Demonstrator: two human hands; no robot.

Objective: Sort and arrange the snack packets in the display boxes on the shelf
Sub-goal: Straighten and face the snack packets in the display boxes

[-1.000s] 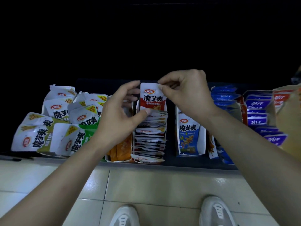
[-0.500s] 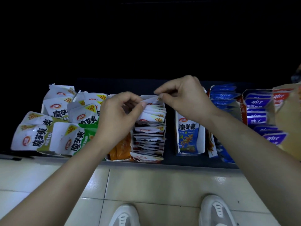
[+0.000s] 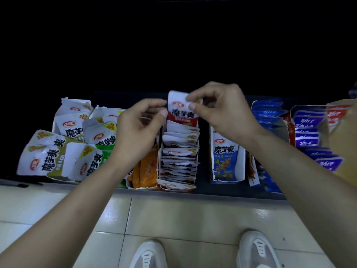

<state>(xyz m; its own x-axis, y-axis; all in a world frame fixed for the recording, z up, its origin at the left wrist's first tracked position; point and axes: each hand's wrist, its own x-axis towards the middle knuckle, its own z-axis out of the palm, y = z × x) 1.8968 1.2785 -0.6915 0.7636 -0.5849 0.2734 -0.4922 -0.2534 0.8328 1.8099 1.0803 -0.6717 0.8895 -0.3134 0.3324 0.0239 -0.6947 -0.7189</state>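
Note:
A narrow display box (image 3: 160,167) on the dark shelf holds a row of red-and-white snack packets (image 3: 179,151). At its far end one red-and-white packet (image 3: 182,115) stands upright. My right hand (image 3: 222,111) pinches its top right corner between thumb and forefinger. My left hand (image 3: 139,128) has curled fingers, and its thumb tip touches the packet's left edge.
Green and olive packets (image 3: 63,151) lie piled at the left. Orange packets (image 3: 146,169) stand beside the red row. A blue packet (image 3: 225,157) sits in a box to the right, then blue and purple packets (image 3: 309,136). Shelf front edge (image 3: 212,192), tiled floor and my shoes lie below.
Half a second ago the packets at the far end lay pressed flat under my fingers. Now a red-and-white packet stands upright there, pinched by both hands, as it did one second ago.

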